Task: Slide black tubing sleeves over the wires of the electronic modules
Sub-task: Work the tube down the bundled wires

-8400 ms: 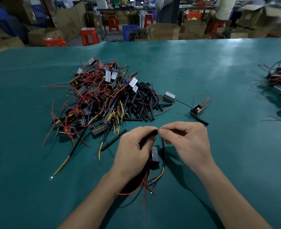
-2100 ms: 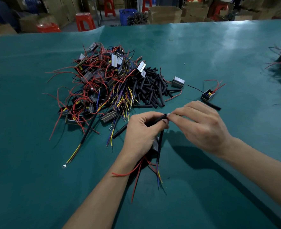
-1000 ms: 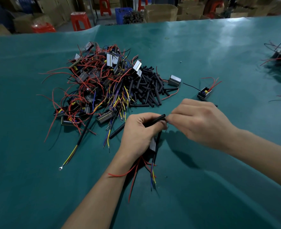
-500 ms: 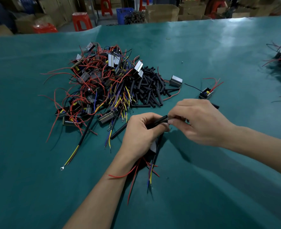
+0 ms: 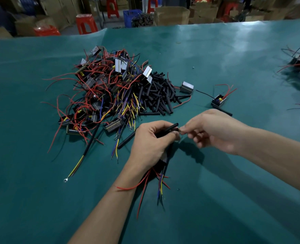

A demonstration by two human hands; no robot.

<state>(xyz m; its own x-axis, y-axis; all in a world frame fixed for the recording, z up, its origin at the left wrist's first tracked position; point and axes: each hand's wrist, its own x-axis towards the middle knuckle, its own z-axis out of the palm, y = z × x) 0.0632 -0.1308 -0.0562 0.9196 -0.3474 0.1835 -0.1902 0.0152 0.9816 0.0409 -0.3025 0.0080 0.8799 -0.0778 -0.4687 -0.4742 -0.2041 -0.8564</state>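
Left hand (image 5: 152,141): curled around black sleeve (image 5: 170,128), module tucked under palm, wires (image 5: 160,184) trailing toward 6 o'clock.
Right hand (image 5: 214,131): fingertips (image 5: 181,128) pinched at sleeve mouth, apparently on a wire end; blurred.
Risk: splayed strands catching the rim, buckling.
Risk: loosened pinch, sleeve sliding off.
Supply: sleeve heap (image 5: 159,93) on worktop (image 5: 234,191), 12 o'clock of hands.

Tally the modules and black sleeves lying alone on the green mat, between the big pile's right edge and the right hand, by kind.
Silver-cased module: 1
Open module with red wires: 1
Black tubing sleeve: 1
Total: 3
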